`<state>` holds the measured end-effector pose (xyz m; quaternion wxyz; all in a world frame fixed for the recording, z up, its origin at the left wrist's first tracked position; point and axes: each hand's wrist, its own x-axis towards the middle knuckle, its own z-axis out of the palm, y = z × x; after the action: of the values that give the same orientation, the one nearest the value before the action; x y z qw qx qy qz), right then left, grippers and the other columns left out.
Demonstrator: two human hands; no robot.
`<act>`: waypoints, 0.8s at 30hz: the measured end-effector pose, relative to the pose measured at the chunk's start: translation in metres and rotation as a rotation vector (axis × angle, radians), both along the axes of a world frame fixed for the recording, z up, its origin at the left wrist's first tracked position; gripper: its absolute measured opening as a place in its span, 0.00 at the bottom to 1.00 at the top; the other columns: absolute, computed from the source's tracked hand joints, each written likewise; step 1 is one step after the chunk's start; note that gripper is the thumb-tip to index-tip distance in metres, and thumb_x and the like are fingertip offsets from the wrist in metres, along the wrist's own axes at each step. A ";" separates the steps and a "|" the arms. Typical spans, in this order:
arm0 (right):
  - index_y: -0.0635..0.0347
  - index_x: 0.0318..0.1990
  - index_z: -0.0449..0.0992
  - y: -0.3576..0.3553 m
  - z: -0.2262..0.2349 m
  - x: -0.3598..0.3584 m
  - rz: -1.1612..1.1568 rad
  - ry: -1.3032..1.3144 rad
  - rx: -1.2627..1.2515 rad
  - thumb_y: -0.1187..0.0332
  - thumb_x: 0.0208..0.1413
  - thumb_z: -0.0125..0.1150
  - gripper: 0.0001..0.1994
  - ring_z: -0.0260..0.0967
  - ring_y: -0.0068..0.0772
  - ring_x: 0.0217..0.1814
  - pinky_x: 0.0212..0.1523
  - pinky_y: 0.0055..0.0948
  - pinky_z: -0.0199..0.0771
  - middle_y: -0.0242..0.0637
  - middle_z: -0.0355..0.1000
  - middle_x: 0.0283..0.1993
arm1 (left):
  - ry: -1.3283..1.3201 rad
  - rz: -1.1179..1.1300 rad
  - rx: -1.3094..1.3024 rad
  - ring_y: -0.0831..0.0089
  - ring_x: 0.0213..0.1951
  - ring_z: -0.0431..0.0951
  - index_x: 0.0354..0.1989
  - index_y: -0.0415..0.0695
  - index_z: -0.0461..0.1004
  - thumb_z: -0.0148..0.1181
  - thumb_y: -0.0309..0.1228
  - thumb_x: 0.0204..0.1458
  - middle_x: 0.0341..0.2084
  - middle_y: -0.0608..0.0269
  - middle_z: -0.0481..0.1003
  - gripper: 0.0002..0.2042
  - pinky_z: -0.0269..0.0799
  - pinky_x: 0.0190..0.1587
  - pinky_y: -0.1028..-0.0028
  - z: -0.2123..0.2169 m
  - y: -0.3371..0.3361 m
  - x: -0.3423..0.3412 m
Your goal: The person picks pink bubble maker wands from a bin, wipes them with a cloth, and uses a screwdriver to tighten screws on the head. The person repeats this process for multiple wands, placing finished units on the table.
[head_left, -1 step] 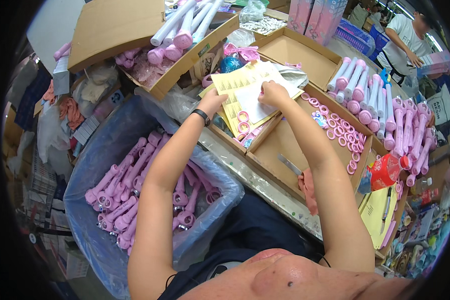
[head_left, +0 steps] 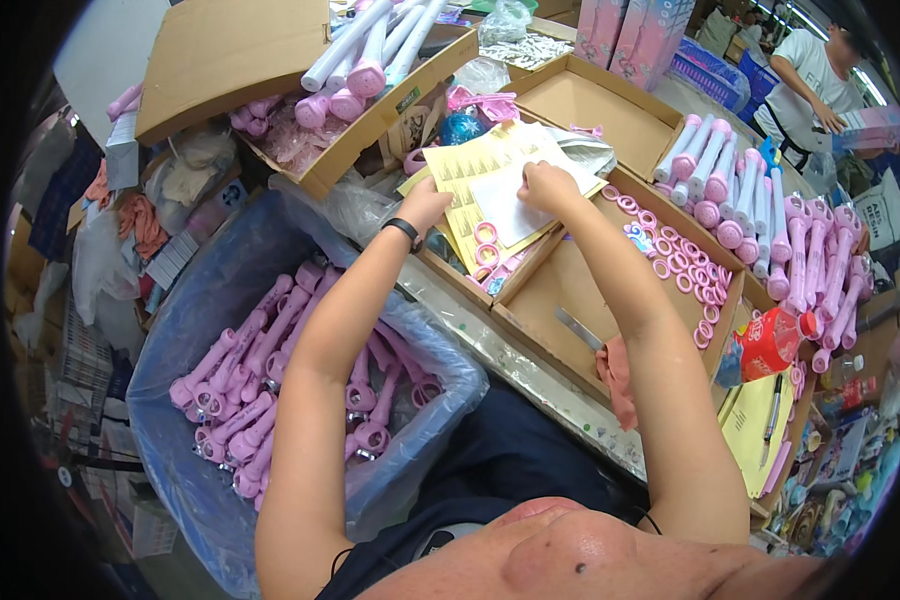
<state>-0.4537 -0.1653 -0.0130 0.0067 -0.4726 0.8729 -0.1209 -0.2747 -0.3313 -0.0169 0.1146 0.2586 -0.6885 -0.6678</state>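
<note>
My left hand (head_left: 425,205), with a dark band at the wrist, grips the left edge of a yellow sticker sheet (head_left: 460,172) printed with rows of small dark marks. A white sheet (head_left: 500,207) lies over part of it. My right hand (head_left: 550,188) is closed in a pinch above the white sheet; whatever its fingertips hold is hidden. Both sheets rest over a cardboard box of small parts. Just below them are pink rings (head_left: 486,233). More pink rings (head_left: 682,262) lie in the cardboard tray (head_left: 560,290) under my right forearm.
At lower left, a blue-lined bin (head_left: 185,490) holds pink plastic handles (head_left: 260,350). White-and-pink wands (head_left: 710,165) stack at right, near a red-labelled bottle (head_left: 770,342). A metal strip (head_left: 578,328) and an orange cloth (head_left: 618,385) lie at the tray's front. Another person (head_left: 815,75) stands far right.
</note>
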 end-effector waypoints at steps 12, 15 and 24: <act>0.59 0.43 0.80 0.032 0.011 -0.059 -0.473 -0.239 -0.333 0.62 0.55 0.45 0.18 0.73 0.53 0.52 0.52 0.46 0.72 0.55 0.75 0.47 | 0.297 0.300 -0.416 0.77 0.32 0.78 0.49 0.34 0.70 0.49 0.23 0.57 0.38 0.60 0.78 0.13 0.72 0.32 0.75 0.025 -0.040 0.008; 0.61 0.46 0.79 0.014 0.007 -0.050 -0.426 -0.293 -0.450 0.61 0.54 0.46 0.20 0.70 0.56 0.54 0.57 0.46 0.67 0.59 0.72 0.50 | 0.393 0.378 -0.721 0.70 0.32 0.80 0.51 0.37 0.71 0.49 0.24 0.59 0.40 0.58 0.79 0.13 0.73 0.32 0.71 0.042 -0.025 0.016; 0.63 0.46 0.78 0.003 -0.010 -0.053 -0.419 -0.325 -0.701 0.62 0.56 0.44 0.19 0.67 0.64 0.54 0.57 0.46 0.67 0.65 0.71 0.46 | 0.683 0.111 -1.546 0.56 0.51 0.77 0.52 0.46 0.73 0.49 0.19 0.54 0.49 0.54 0.76 0.18 0.73 0.53 0.64 0.068 0.013 0.034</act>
<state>-0.5071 -0.1619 -0.0233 -0.0416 -0.2339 0.8437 -0.4814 -0.2404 -0.3182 0.0511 0.4937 -0.0750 -0.8653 -0.0440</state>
